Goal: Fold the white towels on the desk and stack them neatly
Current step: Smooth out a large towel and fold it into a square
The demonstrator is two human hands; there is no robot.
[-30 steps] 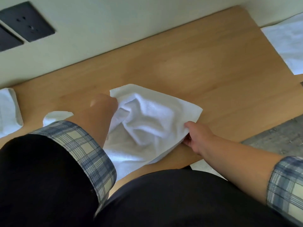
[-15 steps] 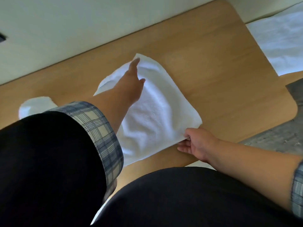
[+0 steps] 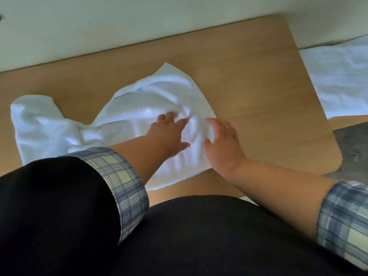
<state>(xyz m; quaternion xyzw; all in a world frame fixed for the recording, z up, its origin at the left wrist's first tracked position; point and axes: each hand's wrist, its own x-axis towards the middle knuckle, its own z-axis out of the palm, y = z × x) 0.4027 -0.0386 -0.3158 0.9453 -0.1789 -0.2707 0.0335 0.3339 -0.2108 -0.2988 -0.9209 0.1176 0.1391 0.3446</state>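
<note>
A white towel (image 3: 159,100) lies spread on the wooden desk (image 3: 258,100), wrinkled near its right side. My left hand (image 3: 169,134) rests flat on the towel with fingers spread. My right hand (image 3: 223,142) lies on the towel's right edge, fingers straight, thumb toward the left hand. A second white towel (image 3: 43,126) sits bunched to the left, touching the first one.
A pale wall (image 3: 139,26) runs along the desk's far edge. White bedding (image 3: 342,80) lies beyond the desk's right edge. Grey floor (image 3: 352,146) shows at the right below the desk's rounded corner. My dark clothing fills the foreground.
My left hand drew back from the towel's far corner to its middle. My right hand let go of the near right corner and now lies flat. The view shifted left.
</note>
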